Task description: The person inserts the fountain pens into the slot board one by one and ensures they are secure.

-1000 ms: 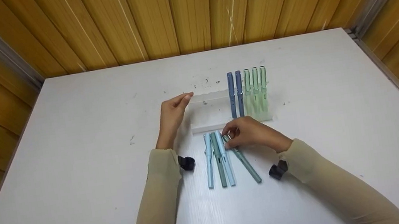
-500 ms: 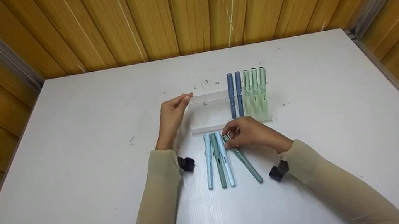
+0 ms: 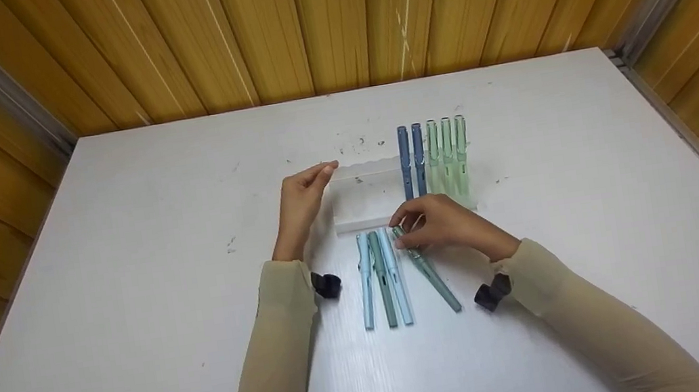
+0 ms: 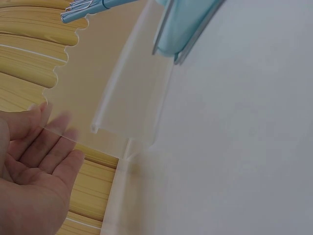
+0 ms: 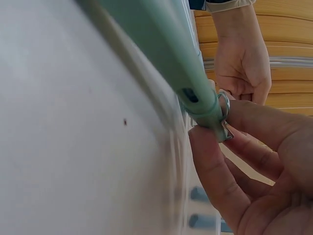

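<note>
My left hand (image 3: 304, 206) pinches the left upper corner of a clear, wavy-edged pen stand (image 3: 363, 197); in the left wrist view its thumb and fingers lie either side of the clear panel (image 4: 98, 73). With thumb and fingertips, my right hand (image 3: 452, 222) grips a dark green pen (image 3: 438, 284) near its clip end. That pen slants down toward the right; the right wrist view shows its barrel (image 5: 161, 49) close up. Left of it lie a light blue pen (image 3: 395, 278), another dark green pen (image 3: 383, 280) and a second light blue pen (image 3: 366, 282), side by side.
Two dark blue pens (image 3: 411, 153) and three light green pens (image 3: 447, 141) stand in the right part of the stand, behind my right hand. The white table (image 3: 163, 283) reaches back to yellow wood-look panels (image 3: 332, 21).
My right hand has moved slightly away from me, toward the stand, and the gripped dark green pen has shifted with it. The left hand and the other pens stay where they were.
</note>
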A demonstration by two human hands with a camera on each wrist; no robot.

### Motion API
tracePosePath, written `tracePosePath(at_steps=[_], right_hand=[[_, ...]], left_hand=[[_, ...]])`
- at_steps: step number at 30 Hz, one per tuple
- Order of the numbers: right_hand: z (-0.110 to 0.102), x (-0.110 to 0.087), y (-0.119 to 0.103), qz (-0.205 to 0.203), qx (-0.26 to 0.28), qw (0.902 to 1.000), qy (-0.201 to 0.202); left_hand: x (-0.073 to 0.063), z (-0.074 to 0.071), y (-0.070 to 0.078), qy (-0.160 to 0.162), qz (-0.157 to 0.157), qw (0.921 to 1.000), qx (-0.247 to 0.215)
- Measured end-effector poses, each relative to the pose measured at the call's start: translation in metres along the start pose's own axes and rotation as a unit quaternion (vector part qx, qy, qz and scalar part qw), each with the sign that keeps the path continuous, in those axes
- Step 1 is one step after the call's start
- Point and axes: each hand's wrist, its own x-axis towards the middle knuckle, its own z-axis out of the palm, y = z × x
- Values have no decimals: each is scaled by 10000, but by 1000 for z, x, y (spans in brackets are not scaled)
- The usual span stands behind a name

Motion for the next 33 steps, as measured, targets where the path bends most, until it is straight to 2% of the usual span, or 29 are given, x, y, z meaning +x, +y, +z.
tracePosePath(at_steps=[10,21,33], right_hand=[[-9,-1,-5,-351,-83,9984,437],[-19,1,-14,-314,-52,9951,934],[-29,1,-27,-483,127,9881,1457]], left_hand=[[1,1,2,46,-75,9999,89],[1,1,1,72,-196,9998,67],[1,2,1,86,-247,9996,72]])
